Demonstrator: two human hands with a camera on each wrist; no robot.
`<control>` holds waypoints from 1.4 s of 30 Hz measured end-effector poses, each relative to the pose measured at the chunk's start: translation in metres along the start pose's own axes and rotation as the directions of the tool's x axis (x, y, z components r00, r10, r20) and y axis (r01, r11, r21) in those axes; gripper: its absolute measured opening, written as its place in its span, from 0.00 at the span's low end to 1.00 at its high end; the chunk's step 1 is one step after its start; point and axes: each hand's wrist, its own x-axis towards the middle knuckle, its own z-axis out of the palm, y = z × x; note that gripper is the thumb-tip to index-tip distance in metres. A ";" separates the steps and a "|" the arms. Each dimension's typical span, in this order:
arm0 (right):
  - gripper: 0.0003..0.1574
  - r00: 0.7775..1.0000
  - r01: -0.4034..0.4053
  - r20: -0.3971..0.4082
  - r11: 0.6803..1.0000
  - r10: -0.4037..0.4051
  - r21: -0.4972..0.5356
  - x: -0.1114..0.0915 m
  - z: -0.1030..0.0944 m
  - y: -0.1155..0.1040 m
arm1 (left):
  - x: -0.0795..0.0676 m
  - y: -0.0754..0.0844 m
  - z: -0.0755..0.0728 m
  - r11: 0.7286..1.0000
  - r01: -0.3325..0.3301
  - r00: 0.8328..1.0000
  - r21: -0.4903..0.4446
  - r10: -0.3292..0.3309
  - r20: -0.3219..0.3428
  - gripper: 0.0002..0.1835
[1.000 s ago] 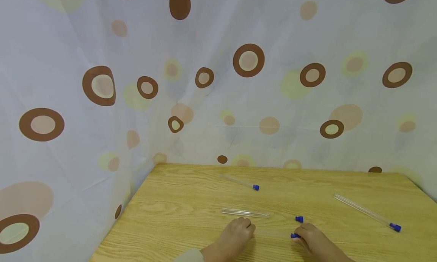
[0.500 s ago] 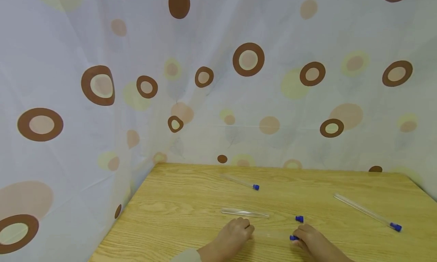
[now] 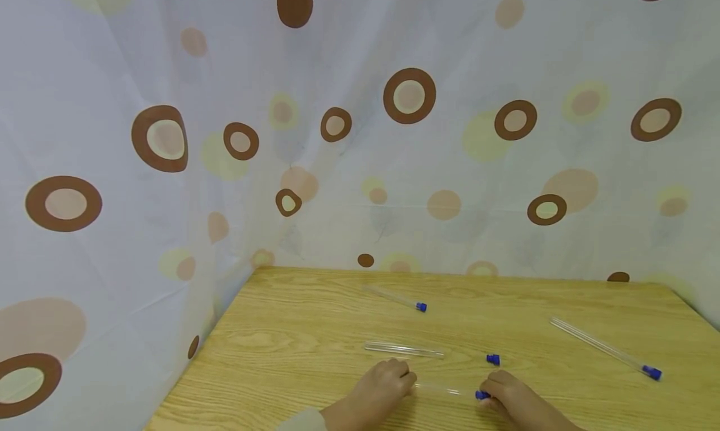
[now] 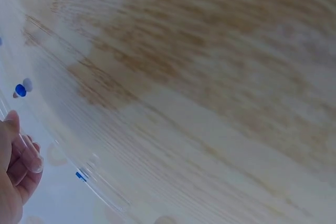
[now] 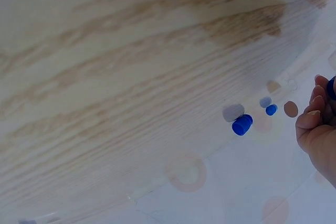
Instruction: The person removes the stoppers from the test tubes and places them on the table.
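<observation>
My left hand point(image 3: 378, 390) grips a clear test tube point(image 3: 444, 390) near one end; its rounded end point(image 4: 34, 163) shows below the fingers in the left wrist view. The tube's other end points right, toward a blue cap point(image 3: 482, 395). My right hand point(image 3: 514, 396) pinches that cap between thumb and fingers, and part of it point(image 5: 331, 88) shows at the edge of the right wrist view. Just beyond the hands, another clear tube without a cap point(image 3: 404, 350) lies on the table. A loose blue cap point(image 3: 493, 359) rests behind my right hand.
A capped tube point(image 3: 604, 348) lies at the right of the wooden table point(image 3: 292, 322). Toward the back lies another tube with a blue cap point(image 3: 421, 307). A white curtain with brown circles point(image 3: 450, 156) hangs behind the table and along its left side.
My right hand and its cap have shifted slightly down and left, and my left hand a little left. More of the held tube shows between them. Things lying on the table keep their places.
</observation>
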 end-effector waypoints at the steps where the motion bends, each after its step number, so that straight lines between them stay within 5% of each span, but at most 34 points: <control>1: 0.04 1.000 0.011 -0.003 1.000 -0.011 0.001 0.000 0.000 0.000 | 0.000 0.000 0.000 1.000 0.000 1.000 0.001 0.000 0.000 0.06; 10: 0.07 0.994 0.104 -0.042 0.994 -0.106 -0.043 0.003 0.003 0.003 | -0.003 -0.004 0.002 1.000 -0.020 0.999 -0.021 0.020 -0.035 0.06; 19: 0.04 0.999 0.032 0.002 0.999 -0.032 -0.007 0.002 0.000 -0.002 | -0.004 -0.003 -0.002 1.000 -0.018 1.000 -0.022 0.018 -0.017 0.07; 25: 0.11 0.999 -0.037 0.014 0.999 0.037 0.013 0.001 -0.001 -0.005 | -0.005 -0.003 -0.002 1.000 -0.015 1.000 -0.017 0.015 -0.010 0.07; 33: 0.16 0.996 0.000 -0.087 1.000 -0.001 -0.003 0.002 -0.002 -0.005 | -0.005 -0.005 -0.005 0.999 0.009 1.000 -0.031 -0.009 -0.010 0.07; 42: 0.15 0.995 0.014 -0.103 1.000 -0.014 -0.002 0.001 -0.002 -0.004 | -0.007 -0.006 -0.003 1.000 -0.014 0.999 0.008 0.014 -0.031 0.07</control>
